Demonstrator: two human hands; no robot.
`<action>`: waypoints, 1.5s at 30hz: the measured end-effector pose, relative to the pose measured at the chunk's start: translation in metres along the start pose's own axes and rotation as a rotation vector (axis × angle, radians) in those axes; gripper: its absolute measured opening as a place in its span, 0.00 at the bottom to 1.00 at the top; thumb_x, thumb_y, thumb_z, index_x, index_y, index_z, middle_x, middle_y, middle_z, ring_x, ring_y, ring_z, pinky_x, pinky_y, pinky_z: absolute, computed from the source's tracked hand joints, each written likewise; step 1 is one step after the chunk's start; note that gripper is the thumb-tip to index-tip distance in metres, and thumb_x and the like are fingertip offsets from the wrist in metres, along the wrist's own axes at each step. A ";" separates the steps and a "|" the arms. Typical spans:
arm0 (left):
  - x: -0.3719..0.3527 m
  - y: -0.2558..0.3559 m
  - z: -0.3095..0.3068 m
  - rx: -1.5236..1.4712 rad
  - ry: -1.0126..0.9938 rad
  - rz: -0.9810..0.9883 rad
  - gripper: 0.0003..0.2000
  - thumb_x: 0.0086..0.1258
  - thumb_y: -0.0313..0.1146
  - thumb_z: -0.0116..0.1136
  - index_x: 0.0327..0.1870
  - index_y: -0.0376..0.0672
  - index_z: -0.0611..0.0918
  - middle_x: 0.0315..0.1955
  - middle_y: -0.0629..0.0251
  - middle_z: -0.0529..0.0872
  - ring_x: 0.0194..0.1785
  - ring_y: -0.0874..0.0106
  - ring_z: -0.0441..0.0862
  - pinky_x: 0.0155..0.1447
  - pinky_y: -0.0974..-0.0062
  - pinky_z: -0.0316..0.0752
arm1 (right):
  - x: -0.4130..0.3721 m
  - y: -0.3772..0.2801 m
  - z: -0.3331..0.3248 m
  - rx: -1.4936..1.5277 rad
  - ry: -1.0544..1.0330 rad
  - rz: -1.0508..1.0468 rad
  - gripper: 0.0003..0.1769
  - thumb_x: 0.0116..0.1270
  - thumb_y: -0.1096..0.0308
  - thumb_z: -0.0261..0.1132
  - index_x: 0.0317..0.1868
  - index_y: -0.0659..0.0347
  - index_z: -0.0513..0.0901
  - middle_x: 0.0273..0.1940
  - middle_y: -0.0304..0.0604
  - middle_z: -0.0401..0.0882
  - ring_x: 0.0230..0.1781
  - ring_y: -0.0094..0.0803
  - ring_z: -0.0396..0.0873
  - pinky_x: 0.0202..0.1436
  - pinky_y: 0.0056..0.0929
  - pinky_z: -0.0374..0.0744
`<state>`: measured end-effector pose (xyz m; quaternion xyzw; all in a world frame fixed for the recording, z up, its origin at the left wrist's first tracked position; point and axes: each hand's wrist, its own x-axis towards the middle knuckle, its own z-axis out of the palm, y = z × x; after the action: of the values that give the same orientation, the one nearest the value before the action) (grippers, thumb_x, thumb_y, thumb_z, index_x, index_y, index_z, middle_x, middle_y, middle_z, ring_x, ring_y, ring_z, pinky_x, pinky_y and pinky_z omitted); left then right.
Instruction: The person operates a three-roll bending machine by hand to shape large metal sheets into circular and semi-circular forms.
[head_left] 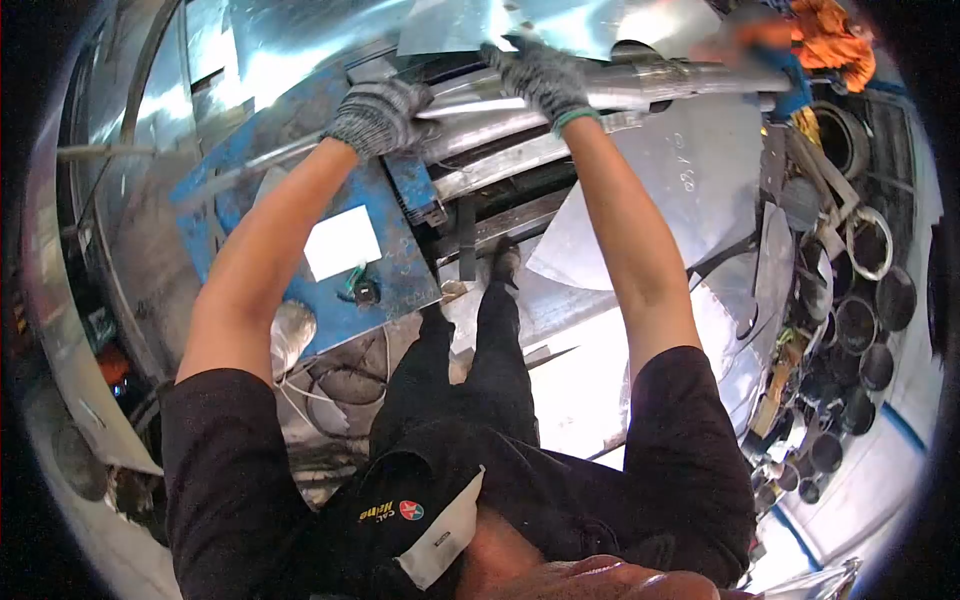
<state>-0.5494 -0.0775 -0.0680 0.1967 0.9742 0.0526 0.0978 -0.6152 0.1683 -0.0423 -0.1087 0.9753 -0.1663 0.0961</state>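
Silvery metal tube (690, 78) runs nearly level toward the frame's upper right, nearer my right hand (545, 80) than my curled left hand (375, 115); I can't tell whether either hand's fingers grip.

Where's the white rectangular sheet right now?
In the head view, the white sheet lies left of centre on the blue surface, just right of the left forearm, beside a small black object.

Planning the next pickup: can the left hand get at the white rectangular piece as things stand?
Probably yes: the white rectangular piece lies largely uncovered on the blue surface, and the left hand appears close by.
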 end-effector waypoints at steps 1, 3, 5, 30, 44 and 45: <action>-0.003 0.009 -0.019 0.061 -0.208 0.032 0.27 0.68 0.62 0.65 0.54 0.47 0.85 0.39 0.51 0.90 0.45 0.52 0.89 0.50 0.54 0.85 | -0.026 0.016 0.013 -0.045 -0.087 -0.042 0.35 0.79 0.34 0.53 0.74 0.46 0.77 0.67 0.45 0.83 0.63 0.47 0.83 0.67 0.44 0.77; -0.005 0.011 -0.030 0.105 -0.242 0.084 0.28 0.69 0.63 0.64 0.54 0.47 0.87 0.39 0.53 0.90 0.47 0.55 0.89 0.52 0.57 0.84 | -0.077 0.046 0.037 -0.122 -0.257 -0.135 0.32 0.83 0.38 0.48 0.74 0.46 0.77 0.65 0.46 0.84 0.56 0.41 0.88 0.47 0.43 0.87; -0.005 -0.003 -0.021 -0.058 -0.070 0.033 0.29 0.71 0.65 0.60 0.55 0.47 0.88 0.40 0.55 0.91 0.48 0.56 0.89 0.58 0.58 0.83 | -0.149 0.022 0.051 0.117 -0.139 0.128 0.25 0.82 0.40 0.50 0.60 0.42 0.87 0.50 0.48 0.90 0.45 0.42 0.89 0.40 0.41 0.85; -0.023 0.018 -0.028 0.092 -0.120 0.100 0.26 0.64 0.56 0.68 0.59 0.52 0.87 0.54 0.58 0.90 0.58 0.58 0.86 0.65 0.55 0.78 | -0.180 0.026 0.054 -0.053 -0.064 0.180 0.31 0.80 0.37 0.51 0.55 0.50 0.90 0.46 0.52 0.90 0.50 0.47 0.89 0.55 0.51 0.81; 0.012 0.069 -0.016 -0.264 -0.031 -0.711 0.33 0.78 0.70 0.41 0.71 0.58 0.81 0.64 0.55 0.86 0.67 0.52 0.82 0.70 0.49 0.74 | -0.297 -0.114 0.083 0.891 -0.585 -0.151 0.41 0.68 0.41 0.72 0.74 0.54 0.73 0.63 0.53 0.83 0.65 0.47 0.81 0.66 0.42 0.79; 0.005 0.069 -0.017 -0.264 -0.037 -0.717 0.33 0.78 0.70 0.41 0.71 0.58 0.81 0.64 0.55 0.86 0.67 0.52 0.82 0.70 0.49 0.74 | -0.278 -0.076 0.079 0.766 -0.213 -0.179 0.40 0.70 0.41 0.70 0.75 0.54 0.73 0.64 0.53 0.82 0.65 0.47 0.81 0.66 0.42 0.79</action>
<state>-0.5321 -0.0135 -0.0431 -0.1699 0.9640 0.1368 0.1520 -0.3178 0.1422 -0.0469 -0.1663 0.8141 -0.5131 0.2150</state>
